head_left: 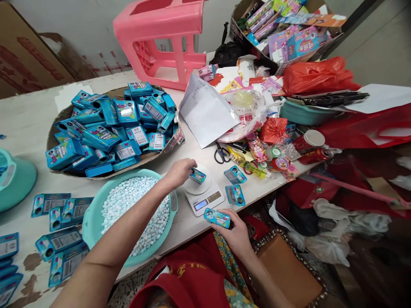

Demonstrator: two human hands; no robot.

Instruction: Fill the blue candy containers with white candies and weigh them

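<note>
A small blue candy tin (198, 176) lies on the round plate of a white kitchen scale (203, 202) with a lit display. My left hand (180, 173) is closed at that tin's left end; what its fingers hold, if anything, is hidden. Another blue candy tin (218, 218) is gripped in my right hand (236, 233), just in front of the scale at the table edge. Two more blue tins (235, 195) lie right of the scale. Beneath my left forearm stands a turquoise basin (87, 229) full of pale candies (128, 194).
A cardboard box (171, 149) heaped with blue tins stands behind the basin. Several tins (66, 241) lie at left near another turquoise basin (19, 179). Scissors (221, 155), wrappers and a paper cup (305, 140) clutter the right. A pink stool (160, 25) lies at the back.
</note>
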